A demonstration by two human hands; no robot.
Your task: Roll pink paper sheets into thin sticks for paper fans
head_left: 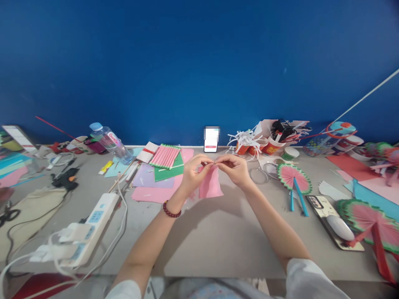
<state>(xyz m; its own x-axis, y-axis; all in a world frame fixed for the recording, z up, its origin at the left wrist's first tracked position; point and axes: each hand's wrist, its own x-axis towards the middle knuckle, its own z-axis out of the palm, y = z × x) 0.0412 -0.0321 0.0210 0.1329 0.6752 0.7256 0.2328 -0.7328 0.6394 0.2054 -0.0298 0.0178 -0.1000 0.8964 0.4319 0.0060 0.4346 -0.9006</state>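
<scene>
Both my hands are raised over the middle of the grey table (218, 232), pinching the top edge of a small pink paper sheet (210, 185) that hangs down between them. My left hand (195, 172), with a dark red bead bracelet on its wrist, grips the sheet's left top corner. My right hand (234, 168) pinches the same edge from the right, fingertips nearly touching those of the left.
Pink, purple and green paper sheets (156, 178) and a pleated pink piece (165, 156) lie at the back left, near a water bottle (110, 142). A power strip (90, 228) with cables sits front left. Paper fans (294, 178), cups (271, 145), a phone (211, 139) stand right and behind.
</scene>
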